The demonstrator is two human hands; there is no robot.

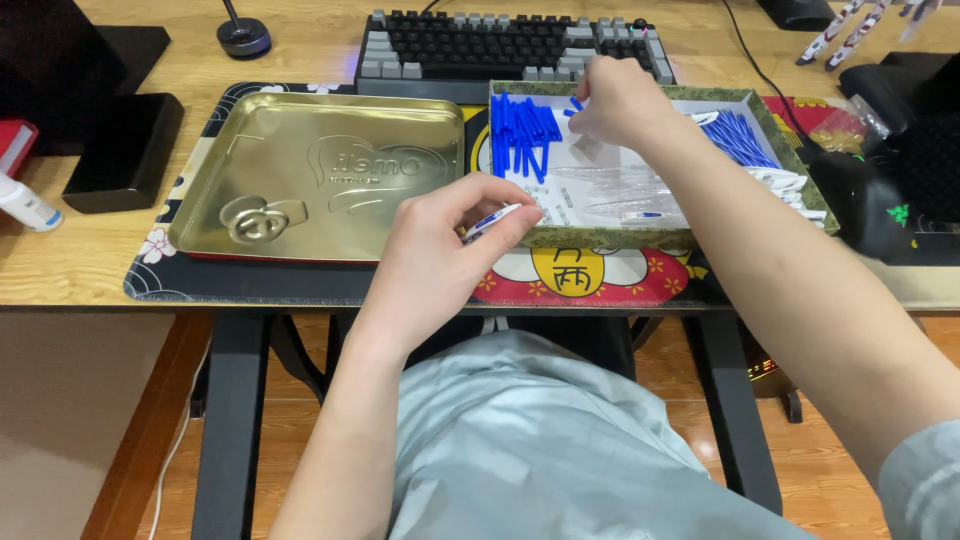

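Note:
My left hand (450,245) holds a white pen with a blue tip (492,221) at the near edge of a shallow cardboard box (610,238). My right hand (622,100) reaches into the back of the box and pinches a small blue pen part (575,104). Inside the box lie a row of blue pen parts (520,132) on the left, clear pen barrels (610,195) in the middle and more blue and white pieces (745,140) on the right.
A gold metal tin lid (310,175) lies left of the box on a patterned desk mat (570,285). A keyboard (510,45) sits behind. A black mouse (865,205) and dark items stand at right, black blocks (125,150) at left.

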